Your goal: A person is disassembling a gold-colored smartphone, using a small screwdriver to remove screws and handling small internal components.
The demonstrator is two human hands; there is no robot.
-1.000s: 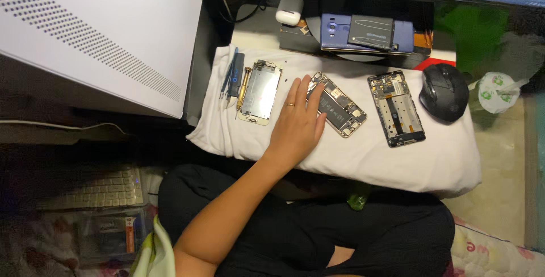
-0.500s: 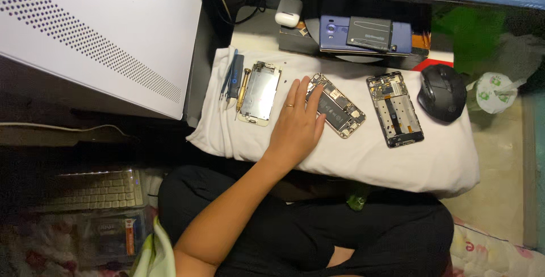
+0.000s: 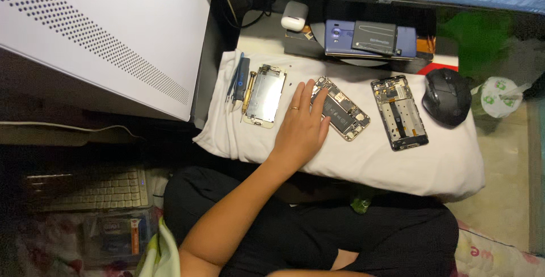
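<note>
My left hand (image 3: 301, 125) lies flat, palm down, on a white cloth (image 3: 369, 160), with a ring on one finger. Its fingertips rest on the left edge of an opened phone body (image 3: 342, 109) whose battery and boards are exposed. It holds nothing. Left of the hand lies a detached gold-rimmed phone frame (image 3: 267, 95), with a screwdriver and tweezers (image 3: 241, 85) beside it. Another opened phone chassis (image 3: 399, 112) lies to the right of the hand. My right hand is out of view.
A black mouse (image 3: 447, 96) sits at the cloth's right end. Behind are a blue phone with a dark battery on it (image 3: 369, 38), a white earbud case (image 3: 294, 16) and a monitor's lower edge. A white perforated computer case (image 3: 96, 33) stands left; a keyboard (image 3: 91, 189) lies below.
</note>
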